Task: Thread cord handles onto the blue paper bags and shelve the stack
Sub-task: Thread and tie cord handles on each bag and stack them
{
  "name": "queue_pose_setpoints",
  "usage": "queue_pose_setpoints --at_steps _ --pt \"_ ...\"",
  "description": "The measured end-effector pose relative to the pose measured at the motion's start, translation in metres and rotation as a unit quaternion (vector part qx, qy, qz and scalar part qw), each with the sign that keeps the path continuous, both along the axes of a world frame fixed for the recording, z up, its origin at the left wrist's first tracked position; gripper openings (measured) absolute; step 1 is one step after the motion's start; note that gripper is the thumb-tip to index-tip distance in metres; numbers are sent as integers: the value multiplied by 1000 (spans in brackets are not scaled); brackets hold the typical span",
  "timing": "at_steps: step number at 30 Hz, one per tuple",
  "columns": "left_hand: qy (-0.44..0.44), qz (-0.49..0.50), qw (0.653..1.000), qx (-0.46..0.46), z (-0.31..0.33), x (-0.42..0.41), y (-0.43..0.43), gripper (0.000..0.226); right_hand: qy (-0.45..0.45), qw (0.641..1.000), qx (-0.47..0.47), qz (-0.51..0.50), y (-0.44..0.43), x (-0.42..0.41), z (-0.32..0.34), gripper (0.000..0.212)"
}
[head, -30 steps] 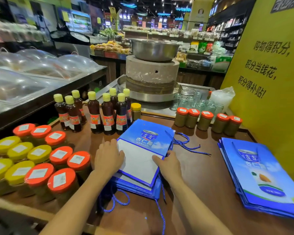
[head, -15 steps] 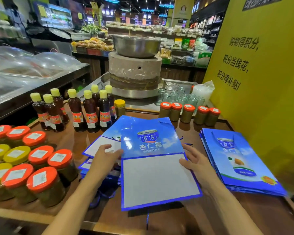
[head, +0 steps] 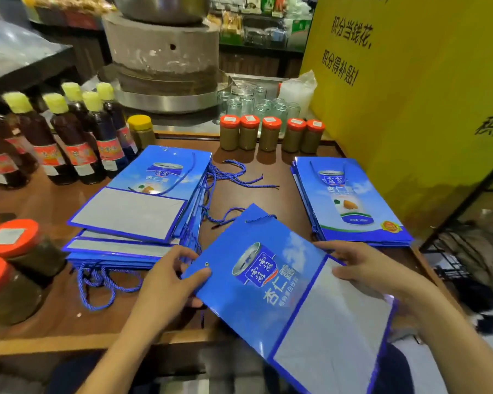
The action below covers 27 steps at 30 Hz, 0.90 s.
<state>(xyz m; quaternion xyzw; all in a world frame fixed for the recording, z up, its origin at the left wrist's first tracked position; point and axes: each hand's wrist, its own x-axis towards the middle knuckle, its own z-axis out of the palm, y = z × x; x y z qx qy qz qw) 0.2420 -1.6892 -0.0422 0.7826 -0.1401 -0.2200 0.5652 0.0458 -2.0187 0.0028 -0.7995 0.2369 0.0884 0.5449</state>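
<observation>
Wooden counter (head: 285, 200), yellow wall (head: 424, 95) right; left hand (head: 165, 282), right hand (head: 365, 268) fingers pinch blue bag (head: 268, 302) edges.

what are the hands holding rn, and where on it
One blue bag, held by both: the left hand pinches its top corner beside the eyelet, the right hand grips the side edge by the grey panel.

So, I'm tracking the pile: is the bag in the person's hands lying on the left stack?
No, the left hand and right hand hold the blue paper bag tilted, nearer than the left stack, not on it.
</observation>
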Motion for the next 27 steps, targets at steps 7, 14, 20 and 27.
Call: queue_pose_setpoints --at_steps 7,14,20,27 --pt "-200 -8 963 183 -33 -26 -12 32 51 896 -441 -6 15 14 -50 37" --pt "-255 9 951 175 -38 -31 -14 34 -2 844 -536 15 49 79 -52 45" --pt "-224 -16 951 211 -35 -33 -13 34 -9 911 -401 -102 49 157 -53 43" --pt "-190 -35 962 191 -37 -33 -10 31 -8 900 -436 0 39 205 -58 4"
